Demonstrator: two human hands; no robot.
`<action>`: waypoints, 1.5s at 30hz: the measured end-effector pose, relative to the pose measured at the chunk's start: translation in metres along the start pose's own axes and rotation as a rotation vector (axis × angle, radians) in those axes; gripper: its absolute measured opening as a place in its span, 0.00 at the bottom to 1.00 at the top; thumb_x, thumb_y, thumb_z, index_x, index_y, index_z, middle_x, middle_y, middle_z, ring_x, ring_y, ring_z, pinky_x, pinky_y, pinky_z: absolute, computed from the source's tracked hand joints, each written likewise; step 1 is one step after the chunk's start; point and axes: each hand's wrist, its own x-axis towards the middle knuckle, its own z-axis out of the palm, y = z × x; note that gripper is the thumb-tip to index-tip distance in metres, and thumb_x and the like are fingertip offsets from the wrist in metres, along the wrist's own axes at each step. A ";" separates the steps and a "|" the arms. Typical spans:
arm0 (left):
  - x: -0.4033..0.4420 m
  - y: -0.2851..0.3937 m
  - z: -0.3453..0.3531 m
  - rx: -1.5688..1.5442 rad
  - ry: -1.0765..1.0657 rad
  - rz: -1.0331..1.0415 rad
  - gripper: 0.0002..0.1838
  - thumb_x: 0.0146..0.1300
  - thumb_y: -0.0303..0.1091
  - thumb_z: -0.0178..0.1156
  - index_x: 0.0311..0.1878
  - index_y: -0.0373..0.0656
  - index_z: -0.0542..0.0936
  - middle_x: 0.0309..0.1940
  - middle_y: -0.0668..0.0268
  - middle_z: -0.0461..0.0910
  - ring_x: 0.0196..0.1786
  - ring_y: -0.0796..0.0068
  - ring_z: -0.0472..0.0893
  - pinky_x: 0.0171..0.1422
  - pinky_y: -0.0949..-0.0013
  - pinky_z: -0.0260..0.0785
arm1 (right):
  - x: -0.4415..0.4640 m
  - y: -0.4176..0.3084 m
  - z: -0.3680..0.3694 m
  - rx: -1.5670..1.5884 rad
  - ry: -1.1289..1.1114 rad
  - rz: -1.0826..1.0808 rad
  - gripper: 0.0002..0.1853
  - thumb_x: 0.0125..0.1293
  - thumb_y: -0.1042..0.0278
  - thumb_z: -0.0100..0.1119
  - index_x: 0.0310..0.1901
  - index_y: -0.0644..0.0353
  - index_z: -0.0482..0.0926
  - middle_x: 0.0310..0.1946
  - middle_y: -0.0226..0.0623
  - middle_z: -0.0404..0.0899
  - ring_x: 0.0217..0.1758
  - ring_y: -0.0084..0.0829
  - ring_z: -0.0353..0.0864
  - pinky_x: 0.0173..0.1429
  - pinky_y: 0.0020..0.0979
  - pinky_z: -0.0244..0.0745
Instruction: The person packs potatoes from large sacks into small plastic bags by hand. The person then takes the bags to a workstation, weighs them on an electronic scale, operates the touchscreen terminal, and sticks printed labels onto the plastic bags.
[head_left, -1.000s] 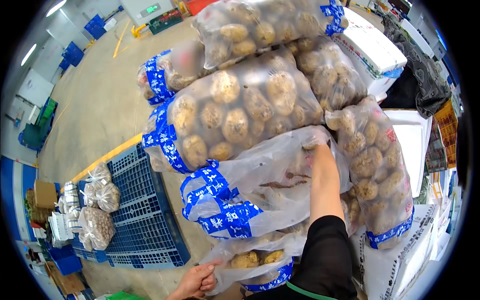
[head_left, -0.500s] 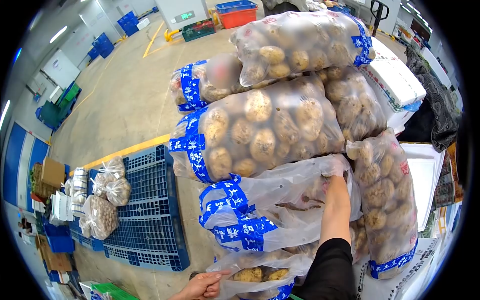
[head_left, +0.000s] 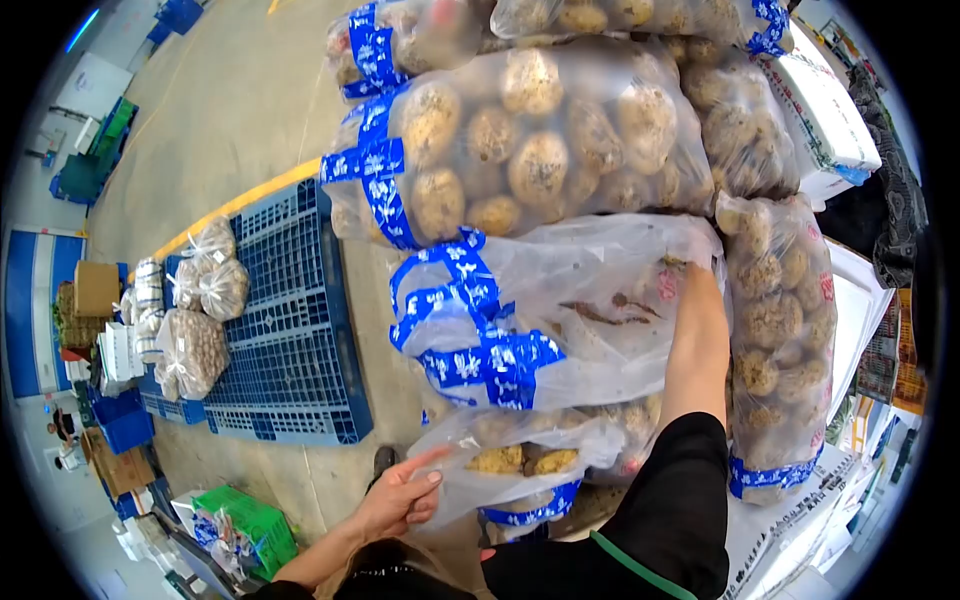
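Note:
My right arm reaches across the nearly flat, clear plastic bag (head_left: 600,260) with blue printed tape. My right hand (head_left: 697,245) is at this bag's right end, its fingers hidden by the plastic. Brown streaks show on the bag. Lower down, my left hand (head_left: 402,495) is beside the mouth of an open bag of potatoes (head_left: 535,440), index finger stretched out, the others loosely bent. It overlaps the bag's edge; I cannot tell whether it touches. A full bag of potatoes (head_left: 540,150) lies just beyond the flat bag, and another potato bag (head_left: 775,330) stands at the right.
More potato bags (head_left: 740,120) are stacked at the far side, by a white foam box (head_left: 825,110). At left, a blue plastic pallet (head_left: 285,330) lies on the floor beside tied bags of small round produce (head_left: 195,350). A green crate (head_left: 245,525) stands at lower left.
The view has tilted down, so the bags sit higher and more of my body shows. My right hand stays at the flat bag's right end; my left hand stays by the open potato bag.

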 end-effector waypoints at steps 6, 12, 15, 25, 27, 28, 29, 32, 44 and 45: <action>-0.010 -0.015 -0.007 0.443 0.151 0.173 0.36 0.61 0.28 0.58 0.68 0.35 0.50 0.18 0.67 0.71 0.17 0.77 0.72 0.21 0.76 0.61 | -0.082 -0.004 -0.056 0.611 -0.253 0.102 0.20 0.54 0.52 0.61 0.40 0.61 0.80 0.29 0.35 0.81 0.30 0.27 0.80 0.33 0.30 0.77; -0.004 -0.030 -0.017 0.191 0.121 0.022 0.10 0.67 0.37 0.51 0.42 0.39 0.71 0.16 0.71 0.67 0.15 0.81 0.65 0.19 0.76 0.57 | -0.300 -0.050 -0.159 1.119 -0.324 0.080 0.22 0.55 0.56 0.60 0.44 0.67 0.78 0.28 0.36 0.79 0.28 0.26 0.78 0.33 0.28 0.75; -0.002 -0.027 -0.008 -0.121 0.058 0.034 0.08 0.69 0.38 0.50 0.42 0.44 0.71 0.16 0.74 0.62 0.16 0.82 0.60 0.22 0.77 0.54 | -0.396 -0.068 -0.165 1.467 -0.214 -0.005 0.20 0.49 0.69 0.56 0.44 0.69 0.78 0.34 0.36 0.80 0.35 0.26 0.79 0.39 0.29 0.76; -0.025 -0.024 -0.016 -0.116 -0.017 0.079 0.09 0.70 0.41 0.47 0.46 0.47 0.71 0.15 0.74 0.61 0.16 0.81 0.58 0.22 0.76 0.49 | -0.466 -0.104 -0.162 0.582 -0.112 -0.755 0.48 0.37 0.61 0.75 0.65 0.53 0.62 0.67 0.48 0.55 0.69 0.51 0.54 0.68 0.50 0.52; -0.035 -0.027 -0.012 -0.098 -0.008 0.059 0.09 0.70 0.39 0.49 0.46 0.45 0.71 0.16 0.73 0.61 0.16 0.82 0.58 0.22 0.77 0.51 | -0.426 -0.119 -0.175 0.294 0.096 -0.702 0.53 0.35 0.60 0.76 0.67 0.50 0.58 0.69 0.49 0.49 0.71 0.53 0.48 0.67 0.58 0.48; -0.036 -0.029 -0.012 -0.091 -0.002 0.048 0.09 0.69 0.38 0.49 0.46 0.45 0.71 0.16 0.73 0.61 0.16 0.82 0.58 0.22 0.77 0.51 | -0.405 -0.126 -0.175 0.123 0.108 -0.705 0.54 0.35 0.60 0.76 0.68 0.48 0.56 0.70 0.50 0.46 0.72 0.55 0.46 0.66 0.62 0.46; -0.038 -0.030 -0.011 -0.082 0.004 0.038 0.09 0.69 0.38 0.50 0.46 0.44 0.71 0.16 0.73 0.61 0.17 0.82 0.58 0.22 0.78 0.52 | -0.380 -0.128 -0.163 0.077 0.142 -0.685 0.56 0.34 0.60 0.76 0.69 0.45 0.54 0.70 0.49 0.45 0.72 0.54 0.45 0.64 0.65 0.46; -0.036 -0.036 -0.018 -0.067 -0.039 0.039 0.08 0.68 0.37 0.51 0.45 0.45 0.72 0.17 0.72 0.63 0.18 0.82 0.61 0.21 0.77 0.54 | -0.309 -0.154 -0.150 -0.022 0.124 -0.615 0.60 0.32 0.60 0.77 0.70 0.40 0.51 0.71 0.45 0.44 0.73 0.52 0.43 0.62 0.69 0.46; -0.036 -0.044 -0.031 -0.017 -0.090 -0.010 0.09 0.68 0.40 0.51 0.45 0.46 0.71 0.17 0.74 0.61 0.17 0.81 0.58 0.24 0.76 0.53 | -0.334 -0.138 -0.029 0.197 -0.088 -0.365 0.06 0.51 0.72 0.53 0.28 0.61 0.79 0.29 0.52 0.80 0.35 0.52 0.80 0.38 0.48 0.76; -0.037 -0.043 -0.031 -0.004 -0.078 -0.017 0.09 0.68 0.40 0.51 0.46 0.47 0.70 0.16 0.75 0.59 0.17 0.82 0.57 0.24 0.77 0.51 | -0.348 -0.138 -0.048 0.234 -0.031 -0.336 0.06 0.51 0.71 0.53 0.28 0.62 0.79 0.29 0.52 0.80 0.35 0.53 0.80 0.38 0.48 0.76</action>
